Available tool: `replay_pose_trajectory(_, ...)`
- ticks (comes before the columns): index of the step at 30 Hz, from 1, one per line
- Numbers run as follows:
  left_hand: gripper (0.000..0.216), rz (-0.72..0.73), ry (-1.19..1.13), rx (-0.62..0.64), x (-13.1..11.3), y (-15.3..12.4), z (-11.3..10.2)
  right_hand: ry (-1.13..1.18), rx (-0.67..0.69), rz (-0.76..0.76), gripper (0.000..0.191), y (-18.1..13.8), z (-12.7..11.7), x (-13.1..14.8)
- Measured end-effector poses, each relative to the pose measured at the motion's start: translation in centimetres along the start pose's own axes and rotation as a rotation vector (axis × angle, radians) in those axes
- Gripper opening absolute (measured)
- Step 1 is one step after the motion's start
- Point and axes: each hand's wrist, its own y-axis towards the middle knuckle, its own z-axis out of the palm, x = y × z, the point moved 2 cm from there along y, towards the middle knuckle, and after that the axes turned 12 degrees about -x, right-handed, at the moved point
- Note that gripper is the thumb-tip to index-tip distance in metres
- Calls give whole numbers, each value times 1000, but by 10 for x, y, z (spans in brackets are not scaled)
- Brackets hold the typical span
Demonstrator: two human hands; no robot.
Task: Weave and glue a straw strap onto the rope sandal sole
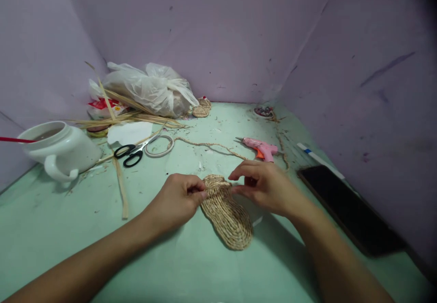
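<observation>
A small woven straw slipper (pixel 228 215) lies flat on the green table (pixel 191 266) in front of me. My left hand (pixel 179 200) is closed, pinching the slipper's left edge near the toe strap. My right hand (pixel 262 185) pinches the strap's right side, with its upper fingers stretched over the toe. A braided straw cord (pixel 211 145) runs across the table behind the slipper towards a pink glue gun (pixel 261 148).
Black-handled scissors (pixel 131 153) and a tape ring (pixel 159 146) lie at mid left by loose straw stalks (pixel 129 118). A white jug (pixel 59 150) stands far left, a plastic bag (pixel 153 89) at the back. A dark phone (pixel 348 207) lies on the right.
</observation>
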Motion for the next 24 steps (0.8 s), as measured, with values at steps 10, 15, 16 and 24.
replay_pose_trajectory(10,3,-170,-142,-63,3,2,4,63,7,115,3,1,19,-4)
replay_pose_trajectory(15,5,-253,-187,-80,9,2,2,218,1,149,24,2,27,-12)
replay_pose_trajectory(16,5,-257,-193,-74,10,3,2,221,7,149,29,2,28,-13)
replay_pose_trajectory(24,2,-166,-258,-33,9,13,5,191,230,291,15,-2,29,-9)
